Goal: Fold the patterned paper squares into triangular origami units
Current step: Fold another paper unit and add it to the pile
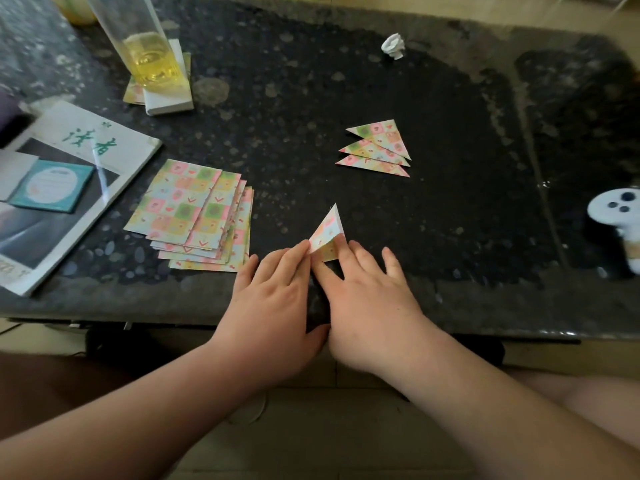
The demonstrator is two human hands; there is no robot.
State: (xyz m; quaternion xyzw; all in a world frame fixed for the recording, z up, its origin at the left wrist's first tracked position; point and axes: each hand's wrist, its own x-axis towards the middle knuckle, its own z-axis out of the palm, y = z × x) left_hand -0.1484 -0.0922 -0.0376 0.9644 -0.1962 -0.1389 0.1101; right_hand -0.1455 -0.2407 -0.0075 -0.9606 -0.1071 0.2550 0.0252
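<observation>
Checkered paper triangle (327, 232) on speckled dark tabletop (450, 220), beneath flat, ungrasping fingers (298, 259) of left hand (273, 306) and right hand (374, 306).

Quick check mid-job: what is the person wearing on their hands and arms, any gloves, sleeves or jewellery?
Nothing worn shows. The left hand and right hand are bare, with no gloves, rings, watch or bracelet visible. Both forearms are uncovered down to the frame edge, and no sleeves are in view.

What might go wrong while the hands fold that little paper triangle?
The half-folded triangle has one flap standing up; if the left hand or right hand slips, the crease may go crooked. The glass of yellow drink stands behind the stack of squares; a bump might spill it on them.
</observation>
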